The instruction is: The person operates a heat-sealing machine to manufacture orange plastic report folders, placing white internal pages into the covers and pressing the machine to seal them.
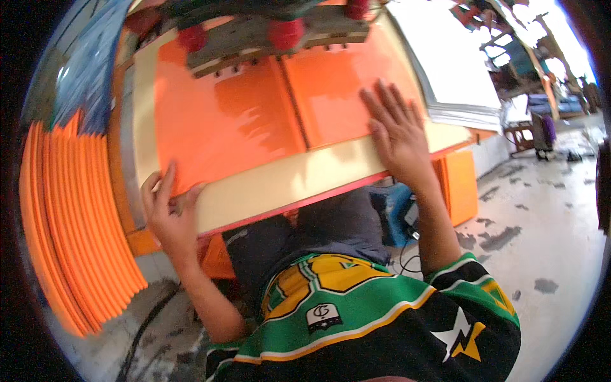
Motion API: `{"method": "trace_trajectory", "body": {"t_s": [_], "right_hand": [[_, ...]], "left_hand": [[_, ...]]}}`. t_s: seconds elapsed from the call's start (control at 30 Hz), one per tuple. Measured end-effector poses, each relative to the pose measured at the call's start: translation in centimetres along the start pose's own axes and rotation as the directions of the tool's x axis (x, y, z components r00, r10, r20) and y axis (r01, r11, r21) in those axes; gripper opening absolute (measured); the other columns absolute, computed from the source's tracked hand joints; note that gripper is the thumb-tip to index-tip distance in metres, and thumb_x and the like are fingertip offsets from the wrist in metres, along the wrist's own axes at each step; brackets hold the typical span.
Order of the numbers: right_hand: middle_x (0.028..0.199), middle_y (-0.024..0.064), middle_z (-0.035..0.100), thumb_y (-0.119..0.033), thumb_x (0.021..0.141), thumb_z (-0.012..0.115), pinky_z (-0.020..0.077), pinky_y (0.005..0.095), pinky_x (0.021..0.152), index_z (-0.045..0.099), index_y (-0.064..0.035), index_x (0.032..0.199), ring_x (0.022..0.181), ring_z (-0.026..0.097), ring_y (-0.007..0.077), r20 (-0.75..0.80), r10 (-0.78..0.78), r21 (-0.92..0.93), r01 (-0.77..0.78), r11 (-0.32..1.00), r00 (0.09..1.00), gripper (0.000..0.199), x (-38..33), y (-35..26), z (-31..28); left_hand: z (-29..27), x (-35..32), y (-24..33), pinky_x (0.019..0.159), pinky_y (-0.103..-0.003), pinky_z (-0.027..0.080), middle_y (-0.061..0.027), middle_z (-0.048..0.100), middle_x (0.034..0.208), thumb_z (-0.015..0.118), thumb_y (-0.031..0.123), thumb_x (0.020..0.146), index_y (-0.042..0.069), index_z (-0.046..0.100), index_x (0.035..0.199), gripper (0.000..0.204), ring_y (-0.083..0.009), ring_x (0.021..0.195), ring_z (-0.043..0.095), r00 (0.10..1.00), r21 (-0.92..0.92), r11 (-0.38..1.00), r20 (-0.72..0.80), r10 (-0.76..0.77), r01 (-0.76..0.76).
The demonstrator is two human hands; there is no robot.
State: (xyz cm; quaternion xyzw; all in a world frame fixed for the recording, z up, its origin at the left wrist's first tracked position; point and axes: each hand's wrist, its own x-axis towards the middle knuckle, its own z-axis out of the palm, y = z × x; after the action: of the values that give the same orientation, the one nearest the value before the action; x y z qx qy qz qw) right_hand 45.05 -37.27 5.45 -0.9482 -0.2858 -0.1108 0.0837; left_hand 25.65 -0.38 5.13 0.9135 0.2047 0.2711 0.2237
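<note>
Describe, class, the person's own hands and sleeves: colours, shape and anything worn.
The left hand and right hand are ungloved. The short right sleeve is black and green with white and yellow bands; the left sleeve, partly cut off, shows green, black and white.

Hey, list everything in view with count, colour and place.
Panels: two, orange, on the board
Board: one, cream, red-edged, centre
Bar: one, greyish-brown, over panels
Fittings: three visible, red, on bar
Left stack: many, orange, far left
White sheets: several, white, upper right
Glossy sheeting: uncountable, blue, upper left
Right stack: uncountable, orange, below board, right
Boxy object: one, blue, under the board
Cable: one, black, lower left
Floor: one, grey, dark-patched, right
Clutter: uncountable, mixed, far upper right
Trousers: one pair, dark, lower centre
Jersey: one, green, black and yellow, bottom
Left grip: one, bare, at panels' near-left corner
Right grip: one, bare, flat on right panel
</note>
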Motion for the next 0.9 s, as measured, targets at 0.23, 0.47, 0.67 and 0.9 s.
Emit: {"method": "trace_trajectory", "body": {"t_s": [0.23,0.47,0.67,0.9], "right_hand": [[0.171,0.0078,0.036,-0.039,0.111,0.042,0.0192,0.0549,0.129,0.044,-0.0279,0.162,0.157,0.032,0.0307,-0.031,0.01,0.011,-0.01,1.0,0.999,0.052,-0.1,-0.3,-0.7],[0.171,0.0063,0.036,-0.04,0.111,0.04,0.0185,0.0543,0.129,0.044,-0.0288,0.162,0.158,0.031,0.0308,-0.027,0.023,0.001,-0.023,1.0,0.999,0.052,-0.5,-0.1,-0.6],[0.17,0.0049,0.038,-0.041,0.112,0.038,0.0181,0.0537,0.129,0.043,-0.0294,0.162,0.158,0.031,0.0304,-0.022,0.016,-0.001,-0.016,1.0,1.0,0.052,-0.5,-0.2,-0.5],[0.172,0.0038,0.035,-0.04,0.112,0.038,0.0179,0.0536,0.129,0.043,-0.0298,0.163,0.159,0.03,0.0294,-0.008,0.021,0.018,-0.021,1.0,1.0,0.053,-0.4,-0.2,-0.5]], "left_hand": [[0.2,0.3,-0.2,0.07,-0.032,0.049,-0.007,0.058,0.124,0.089,0.036,0.084,0.016,0.074,0.137,0.058,-0.0192,0.098,0.057,0.999,0.014,0.999,-0.016,0.051,-0.051],[0.2,0.0,0.0,0.073,-0.032,0.049,-0.0059,0.059,0.121,0.09,0.033,0.083,0.014,0.075,0.135,0.057,-0.0194,0.102,0.057,1.0,-0.056,0.998,-0.001,-0.017,0.017],[-0.2,0.1,0.4,0.079,-0.034,0.052,-0.0074,0.06,0.122,0.09,0.029,0.083,0.013,0.074,0.136,0.057,-0.0237,0.108,0.058,1.0,-0.016,1.0,0.015,0.007,-0.007],[0.0,0.1,0.1,0.074,-0.034,0.051,-0.0053,0.061,0.119,0.09,0.031,0.081,0.013,0.075,0.133,0.057,-0.0203,0.097,0.059,0.999,-0.03,0.999,-0.023,0.026,-0.027]]}}
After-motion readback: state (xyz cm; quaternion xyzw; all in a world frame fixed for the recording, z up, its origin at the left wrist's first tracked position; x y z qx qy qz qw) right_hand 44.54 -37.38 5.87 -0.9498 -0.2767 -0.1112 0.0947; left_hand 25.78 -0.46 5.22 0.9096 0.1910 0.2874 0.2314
